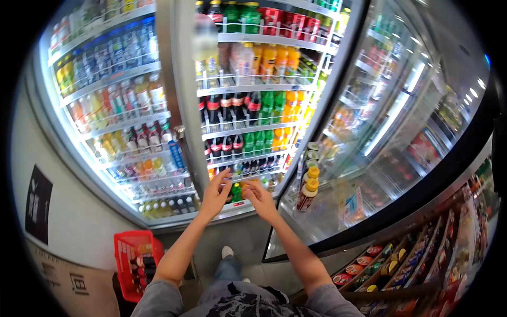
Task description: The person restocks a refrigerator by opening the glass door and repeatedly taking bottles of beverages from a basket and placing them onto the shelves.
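Both arms reach forward toward the lower shelves of an opened drinks fridge. My left hand (215, 195) is raised with its fingers stretched upward and holds nothing that I can see. To its right, my right hand (258, 198) has its fingers apart and pointing left, also with nothing visible in it. Between the hands, a green bottle (236, 191) shows on the bottom shelf. Just above them are rows of dark cola bottles (226, 145), green bottles (259, 142) and orange drink bottles (280, 138). Whether either hand touches the shelf, I cannot tell.
The glass door (348, 174) stands open at the right, and bottles with yellow caps (308, 194) are beside its edge. A red basket (121, 264) holding dark bottles is at lower left. Snack racks (406, 259) fill the lower right. Another lit fridge section (113, 124) is at the left.
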A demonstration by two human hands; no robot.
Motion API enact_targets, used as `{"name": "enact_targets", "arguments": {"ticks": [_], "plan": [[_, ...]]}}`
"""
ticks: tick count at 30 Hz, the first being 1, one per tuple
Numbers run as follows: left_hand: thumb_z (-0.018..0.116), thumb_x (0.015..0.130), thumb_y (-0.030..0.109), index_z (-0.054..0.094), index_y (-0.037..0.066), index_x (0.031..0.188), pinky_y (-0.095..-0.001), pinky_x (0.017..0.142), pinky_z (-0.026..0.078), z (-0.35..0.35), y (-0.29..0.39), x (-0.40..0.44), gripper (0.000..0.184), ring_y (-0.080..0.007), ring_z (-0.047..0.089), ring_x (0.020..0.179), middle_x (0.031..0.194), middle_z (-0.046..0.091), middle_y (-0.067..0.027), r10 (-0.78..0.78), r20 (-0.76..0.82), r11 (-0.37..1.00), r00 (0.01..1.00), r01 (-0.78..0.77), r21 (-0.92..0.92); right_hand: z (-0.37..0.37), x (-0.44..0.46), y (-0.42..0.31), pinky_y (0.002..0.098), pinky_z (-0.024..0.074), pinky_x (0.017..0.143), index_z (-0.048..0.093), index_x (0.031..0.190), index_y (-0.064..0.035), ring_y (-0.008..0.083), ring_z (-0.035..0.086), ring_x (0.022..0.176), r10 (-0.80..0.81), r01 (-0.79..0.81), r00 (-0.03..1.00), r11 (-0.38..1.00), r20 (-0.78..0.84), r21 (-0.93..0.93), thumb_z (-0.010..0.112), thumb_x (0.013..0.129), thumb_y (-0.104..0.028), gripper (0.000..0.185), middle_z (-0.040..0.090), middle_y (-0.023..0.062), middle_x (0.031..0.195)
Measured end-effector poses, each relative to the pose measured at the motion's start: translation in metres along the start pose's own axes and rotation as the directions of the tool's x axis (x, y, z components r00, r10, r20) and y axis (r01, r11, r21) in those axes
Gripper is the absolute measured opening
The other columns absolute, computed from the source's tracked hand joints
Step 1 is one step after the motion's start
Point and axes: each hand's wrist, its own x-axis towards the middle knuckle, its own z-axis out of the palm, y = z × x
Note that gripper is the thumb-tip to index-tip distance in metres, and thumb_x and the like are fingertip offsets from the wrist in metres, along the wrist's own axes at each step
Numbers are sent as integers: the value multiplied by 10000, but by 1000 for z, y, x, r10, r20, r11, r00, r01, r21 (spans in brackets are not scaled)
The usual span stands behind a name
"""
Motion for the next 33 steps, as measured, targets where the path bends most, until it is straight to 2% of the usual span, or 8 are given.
{"name": "enact_targets", "arguments": {"ticks": [3,8,10,13,18,24,26,33], "plan": [[589,945,96,494,52,1376,-268,793,506,-37,-14,-49,444,-126,602,934,1192,619,-92,80,-95,992,992,-71,100,36,-8,1,262,510,832,537,1299,-13,143,659,937,-7,2,992,999,125,45,549,985,-132,336,672,97,1070],[577,959,118,502,57,1371,-266,837,481,-96,-23,-141,423,-128,599,950,1189,624,-101,-8,-361,996,933,40,82,78,-12,11,276,532,838,493,1342,-9,152,636,989,48,-51,954,999,297,0,526,999,-147,372,648,105,1111],[564,975,133,504,63,1371,-275,914,458,-110,-25,-177,407,-139,589,1044,1201,612,-83,-153,-475,987,867,157,-30,95,-12,16,269,529,828,491,1344,-8,149,636,984,53,-57,932,998,360,-1,524,1000,-149,373,651,104,1108],[583,965,137,540,56,1333,-236,812,466,-130,-35,-218,380,-93,580,949,1159,645,-62,-138,-592,989,794,138,-46,123,-4,28,254,498,830,546,1296,-28,129,637,942,93,-109,901,994,423,14,554,990,-156,331,662,95,1069],[550,981,145,557,48,1304,-273,914,458,-169,-36,-261,338,-149,598,1032,1179,629,-86,-201,-668,975,716,209,-70,206,5,34,250,492,807,548,1284,-8,126,627,924,77,-110,848,993,525,32,527,1004,-164,321,663,92,1064],[529,996,145,557,37,1301,-269,923,453,-225,-49,-294,325,-137,587,1032,1157,624,-80,-207,-768,971,606,222,-87,305,-8,31,257,491,808,553,1287,-27,125,622,928,81,-109,725,994,684,-2,517,1013,-190,322,665,86,1063],[550,977,129,574,20,1267,-272,903,469,-240,-45,-295,311,-146,603,1023,1142,649,-106,-200,-808,976,554,189,-112,330,-14,20,254,490,819,552,1286,-21,122,621,931,135,-209,661,978,738,8,520,1012,-193,325,665,87,1064],[536,983,139,565,18,1273,-277,914,472,-287,-79,-329,316,-160,615,1055,1144,649,-109,-262,-840,965,476,140,-222,396,-9,61,257,500,827,553,1274,-7,116,621,928,170,-244,604,970,779,-23,521,1013,-188,320,659,84,1071]]}}
